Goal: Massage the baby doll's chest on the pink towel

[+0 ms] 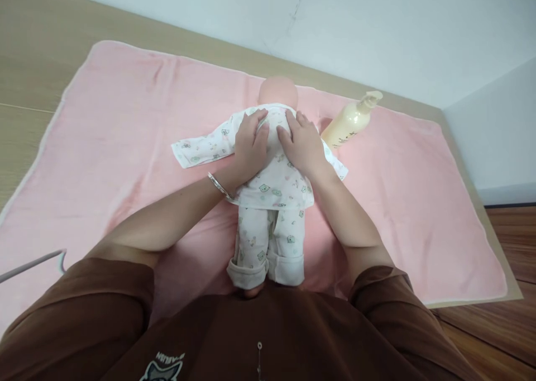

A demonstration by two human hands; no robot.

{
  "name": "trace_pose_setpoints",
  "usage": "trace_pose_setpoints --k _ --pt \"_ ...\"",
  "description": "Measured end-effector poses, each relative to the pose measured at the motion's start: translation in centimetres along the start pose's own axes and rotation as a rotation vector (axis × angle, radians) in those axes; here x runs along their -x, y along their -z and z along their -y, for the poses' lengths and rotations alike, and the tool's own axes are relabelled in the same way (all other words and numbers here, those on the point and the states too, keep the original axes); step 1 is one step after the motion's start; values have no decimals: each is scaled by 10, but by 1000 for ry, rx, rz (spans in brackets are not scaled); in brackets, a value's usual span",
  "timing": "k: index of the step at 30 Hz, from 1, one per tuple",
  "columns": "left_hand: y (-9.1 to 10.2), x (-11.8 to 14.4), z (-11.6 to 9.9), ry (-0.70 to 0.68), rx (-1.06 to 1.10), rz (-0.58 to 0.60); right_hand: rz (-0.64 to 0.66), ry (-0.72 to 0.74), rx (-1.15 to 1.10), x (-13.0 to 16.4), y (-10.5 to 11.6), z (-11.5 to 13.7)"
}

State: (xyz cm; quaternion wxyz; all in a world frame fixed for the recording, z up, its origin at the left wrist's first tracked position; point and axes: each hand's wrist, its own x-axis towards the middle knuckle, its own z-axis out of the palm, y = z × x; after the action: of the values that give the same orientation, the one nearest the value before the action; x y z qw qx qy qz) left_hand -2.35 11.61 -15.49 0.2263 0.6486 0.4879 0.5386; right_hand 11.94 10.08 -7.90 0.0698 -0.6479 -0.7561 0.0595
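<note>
A baby doll [278, 91] lies stretched out before me, its smooth round head pointing away and no face showing. It wears a white printed shirt [278, 188] with long sleeves and matching trousers [251, 238] with turned-up cuffs. My left hand [252, 142] rests on the upper left of the shirt, fingers extended. On the upper right, my right hand [304, 145] lies in the same way with its fingers spread. Both palms press on the cloth without gripping it. The left sleeve reaches out sideways; the right sleeve is partly hidden by my right arm.
A pale yellow pump bottle [348, 119] lies tilted right of the doll. Under everything spreads a pink blanket [410, 202] on a wooden table [37, 40]. A white wall [377, 29] rises behind it. A thin grey rod [31, 265] enters at the lower left.
</note>
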Motion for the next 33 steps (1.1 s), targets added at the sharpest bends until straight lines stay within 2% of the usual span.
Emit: trace_pose_setpoints --k 2,5,7,8,11,14,16,19,22,27,33 --pt "-1 0 2 23 23 -5 -45 -2 74 21 0 13" --pt "-1 -1 4 59 76 -18 19 241 111 47 0 30" --pt "0 -1 3 62 83 -29 66 363 68 44 -1 29" --pt "0 -1 2 55 73 -29 81 372 38 37 0 24" --pt "1 0 -2 30 37 -15 78 227 -40 9 0 4" --pt "1 1 -4 13 12 -6 20 51 -18 7 0 2" --pt "2 2 -6 -7 -3 -4 -2 65 36 22 -2 13" --pt "5 3 -8 -58 -10 11 20 205 53 40 -6 28" --pt "7 4 -11 -78 -35 35 72 280 -38 31 -7 23" --pt "4 3 -7 -46 -74 107 37 139 -155 0 -4 0" --pt "0 -4 6 41 -117 77 51 5 -81 3 -3 1"
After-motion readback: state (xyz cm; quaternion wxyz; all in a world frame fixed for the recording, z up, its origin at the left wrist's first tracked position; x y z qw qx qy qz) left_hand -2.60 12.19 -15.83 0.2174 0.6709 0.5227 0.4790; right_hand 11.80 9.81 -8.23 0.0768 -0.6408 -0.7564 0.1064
